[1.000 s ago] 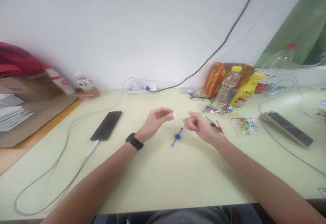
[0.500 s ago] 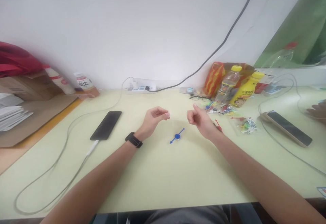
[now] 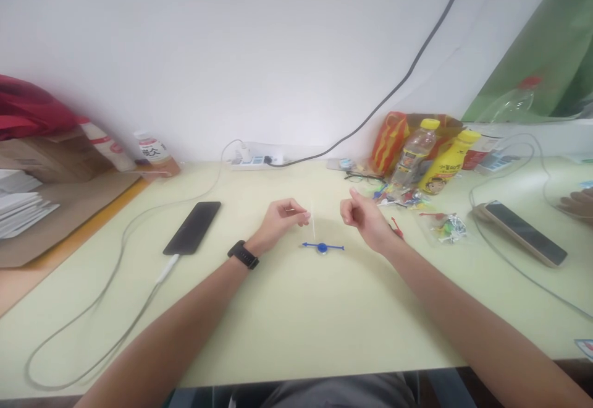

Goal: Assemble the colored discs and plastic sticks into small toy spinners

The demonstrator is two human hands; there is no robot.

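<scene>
A blue arrow spinner [image 3: 322,247] with a round hub lies on the pale table, its arrowhead toward the left. My left hand [image 3: 281,219], with a black watch at the wrist, is pinched just above and left of the spinner. At its fingertips is a thin whitish stick [image 3: 314,229], pointing down toward the blue arrow; whether it touches is too fine to tell. My right hand [image 3: 364,215] hovers on the other side, fingers curled in and thumb raised, with nothing visible in it. A red arrow piece [image 3: 397,227] shows partly behind that wrist.
Left of my hands lies a black phone [image 3: 193,227] on a charging cable. To the right are a bag of small plastic parts [image 3: 448,227], another phone [image 3: 525,232], glasses [image 3: 364,177], a clear bottle [image 3: 412,154] and a yellow bottle [image 3: 447,164]. A power strip [image 3: 257,159] sits by the wall.
The blue arrow has turned from a diagonal to nearly level, its head now pointing left. My left hand has dipped slightly, and the thin stick now shows. My right hand is almost still.
</scene>
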